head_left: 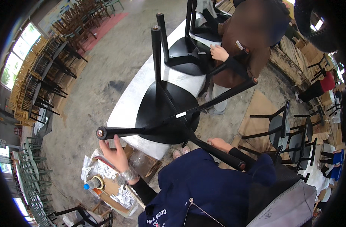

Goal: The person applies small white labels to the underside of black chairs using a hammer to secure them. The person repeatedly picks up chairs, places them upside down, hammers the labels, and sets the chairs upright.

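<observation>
An upside-down black chair [150, 109] rests with its rounded seat on a white-covered table, its legs pointing up and outward. My left hand [118, 156] is at the near left leg, fingers stretched apart, the fingertips against the underside of its end. Beside the near right leg is my right hand [220, 145], fingers loosely extended; the leg hides part of the wrist and forearm. A small white label [181, 115] sits on the crossed bars under the seat. Metal-coloured tips show at the leg ends.
Across the table [123, 109], a person in brown [237, 49] works at another upturned black chair [188, 56]. Below my left hand, a cardboard box [112, 189] holds white scraps, a tape roll [99, 182] and a blue-capped bottle [92, 184]. Black chairs [277, 130] stand at right.
</observation>
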Tool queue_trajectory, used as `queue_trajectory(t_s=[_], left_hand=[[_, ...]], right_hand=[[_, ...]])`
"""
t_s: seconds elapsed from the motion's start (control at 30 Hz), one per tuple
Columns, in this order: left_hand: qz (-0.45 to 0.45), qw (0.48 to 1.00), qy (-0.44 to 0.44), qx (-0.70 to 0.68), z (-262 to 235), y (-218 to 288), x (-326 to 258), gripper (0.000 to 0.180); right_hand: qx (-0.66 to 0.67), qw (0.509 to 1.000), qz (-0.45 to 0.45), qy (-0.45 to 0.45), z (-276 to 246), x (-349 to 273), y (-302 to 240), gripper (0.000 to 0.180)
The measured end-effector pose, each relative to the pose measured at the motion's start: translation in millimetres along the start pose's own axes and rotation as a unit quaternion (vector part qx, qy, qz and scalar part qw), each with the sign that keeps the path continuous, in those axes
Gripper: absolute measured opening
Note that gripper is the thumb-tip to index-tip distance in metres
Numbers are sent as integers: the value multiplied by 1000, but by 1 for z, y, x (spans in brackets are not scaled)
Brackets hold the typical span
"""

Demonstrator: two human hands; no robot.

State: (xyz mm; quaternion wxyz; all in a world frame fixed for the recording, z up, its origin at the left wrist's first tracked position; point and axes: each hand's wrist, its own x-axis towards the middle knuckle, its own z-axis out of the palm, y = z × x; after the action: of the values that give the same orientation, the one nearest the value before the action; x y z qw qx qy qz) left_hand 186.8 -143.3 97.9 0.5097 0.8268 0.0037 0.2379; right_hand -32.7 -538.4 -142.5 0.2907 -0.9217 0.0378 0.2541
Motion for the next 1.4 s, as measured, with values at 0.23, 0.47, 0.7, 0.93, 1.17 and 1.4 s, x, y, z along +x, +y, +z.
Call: queue_trajectory(t_s=[0.23, 0.47, 0.7, 0.93, 1.17, 1.4], left_hand=[[138, 983, 97, -68, 35, 23, 63, 23], [112, 969, 78, -204, 44, -16, 113, 14], [102, 966, 100, -215, 57, -47, 174, 18], [110, 961, 102, -234, 67, -51, 183, 20], [117, 956, 122, -239, 65, -51, 185, 16], [111, 953, 170, -226, 48, -52, 165, 15]], right_hand=[[197, 953, -128, 193, -8, -59, -47, 41], [347, 859, -153, 344, -48, -87, -156, 45], [218, 854, -279, 381, -45, -56, -195, 37], [185, 839, -340, 382, -36, -40, -192, 30], [187, 813, -351, 425, -44, -23, -191, 26], [231, 836, -276, 413, -48, -30, -184, 28]])
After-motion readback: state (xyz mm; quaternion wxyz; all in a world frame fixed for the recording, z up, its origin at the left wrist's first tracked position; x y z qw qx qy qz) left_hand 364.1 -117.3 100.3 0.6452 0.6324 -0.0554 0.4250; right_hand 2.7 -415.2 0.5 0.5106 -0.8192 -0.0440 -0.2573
